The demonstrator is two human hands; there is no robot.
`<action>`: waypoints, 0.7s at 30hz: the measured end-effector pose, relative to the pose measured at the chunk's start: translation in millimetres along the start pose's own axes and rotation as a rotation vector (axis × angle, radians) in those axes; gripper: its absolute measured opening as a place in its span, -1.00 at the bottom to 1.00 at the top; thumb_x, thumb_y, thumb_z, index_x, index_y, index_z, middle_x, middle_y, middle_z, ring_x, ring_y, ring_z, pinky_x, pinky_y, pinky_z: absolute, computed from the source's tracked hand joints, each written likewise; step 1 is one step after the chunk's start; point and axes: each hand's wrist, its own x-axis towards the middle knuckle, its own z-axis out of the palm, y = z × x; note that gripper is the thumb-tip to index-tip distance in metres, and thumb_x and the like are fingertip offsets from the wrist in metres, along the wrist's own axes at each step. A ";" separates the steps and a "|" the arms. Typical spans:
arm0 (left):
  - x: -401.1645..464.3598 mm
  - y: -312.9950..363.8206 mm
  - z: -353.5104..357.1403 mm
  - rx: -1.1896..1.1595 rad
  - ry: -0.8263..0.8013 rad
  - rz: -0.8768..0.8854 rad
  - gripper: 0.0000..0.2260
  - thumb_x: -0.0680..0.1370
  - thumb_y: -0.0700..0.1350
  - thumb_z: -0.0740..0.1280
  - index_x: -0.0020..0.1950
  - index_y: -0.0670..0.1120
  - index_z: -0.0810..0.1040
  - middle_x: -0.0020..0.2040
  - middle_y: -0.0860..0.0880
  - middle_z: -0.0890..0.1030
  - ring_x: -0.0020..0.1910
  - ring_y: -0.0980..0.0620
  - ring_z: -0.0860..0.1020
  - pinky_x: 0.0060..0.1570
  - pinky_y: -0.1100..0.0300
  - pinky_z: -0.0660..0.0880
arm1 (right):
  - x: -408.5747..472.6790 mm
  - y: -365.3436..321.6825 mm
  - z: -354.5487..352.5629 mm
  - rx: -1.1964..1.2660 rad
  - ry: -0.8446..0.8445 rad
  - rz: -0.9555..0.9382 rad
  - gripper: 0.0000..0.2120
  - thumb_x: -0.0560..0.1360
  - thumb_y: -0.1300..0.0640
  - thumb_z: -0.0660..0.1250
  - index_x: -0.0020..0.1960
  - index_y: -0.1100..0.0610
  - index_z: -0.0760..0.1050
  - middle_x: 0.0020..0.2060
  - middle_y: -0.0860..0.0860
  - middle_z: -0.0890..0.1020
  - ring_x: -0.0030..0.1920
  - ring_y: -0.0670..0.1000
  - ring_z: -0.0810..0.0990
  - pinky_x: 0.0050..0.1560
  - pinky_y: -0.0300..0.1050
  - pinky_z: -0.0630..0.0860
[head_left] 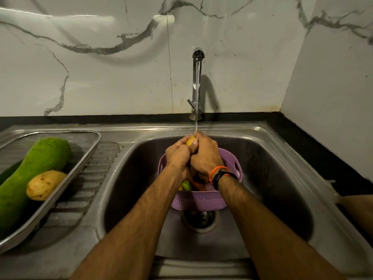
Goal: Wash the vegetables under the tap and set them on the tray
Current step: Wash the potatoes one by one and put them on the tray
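Note:
Water runs from the steel tap (197, 81) onto my two hands, held together over the sink. My left hand (178, 153) and my right hand (205, 156) are both closed round a small yellow vegetable (190, 141), of which only the top shows. Below them a purple perforated basket (201, 201) stands in the sink basin (272, 178) with more vegetables inside, mostly hidden by my wrists. On the drainboard at the left a steel mesh tray (88, 150) holds a large green gourd (34, 174) and a potato (45, 184).
The drain (199, 219) lies just in front of the basket. A marble wall stands behind the tap and a side wall closes in on the right. A black counter edge (314, 150) runs round the sink.

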 end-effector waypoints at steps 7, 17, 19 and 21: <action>6.7 -6.7 0.0 0.104 0.069 0.057 -0.73 0.51 -0.35 0.40 0.21 -0.22 0.61 0.03 -0.17 0.69 0.01 -0.03 0.66 0.00 0.10 0.64 | -1.2 5.6 0.3 -0.020 0.083 0.029 -0.70 0.46 0.32 0.34 0.16 0.09 0.55 -0.02 0.06 0.64 -0.01 0.05 0.61 0.02 -0.09 0.59; 1.7 0.5 -0.7 -0.017 0.019 -0.126 -0.79 0.60 -0.13 0.31 0.13 -0.24 0.60 0.03 -0.22 0.67 0.02 -0.14 0.65 -0.02 -0.02 0.61 | -5.2 3.2 -10.4 0.161 0.087 0.101 -0.52 0.47 0.27 0.37 0.37 0.08 0.42 0.17 0.08 0.47 -0.01 -0.10 0.32 0.00 -0.23 0.33; -0.3 1.0 1.2 -0.019 -0.008 -0.143 -0.75 0.61 -0.11 0.30 0.18 -0.24 0.59 0.10 -0.24 0.66 0.09 -0.18 0.65 0.08 -0.09 0.60 | -5.9 0.6 -10.2 0.169 0.060 0.133 -0.51 0.48 0.26 0.36 0.38 0.09 0.38 0.21 0.11 0.46 0.00 -0.07 0.33 0.00 -0.20 0.34; -0.9 1.4 2.9 -0.025 0.006 -0.118 -0.78 0.59 -0.17 0.32 0.17 -0.23 0.60 0.13 -0.25 0.65 0.13 -0.19 0.63 0.16 -0.10 0.57 | -4.9 -1.3 -6.9 0.128 0.036 0.140 -0.51 0.45 0.25 0.36 0.36 0.11 0.38 0.19 0.12 0.50 0.01 -0.03 0.40 -0.01 -0.19 0.37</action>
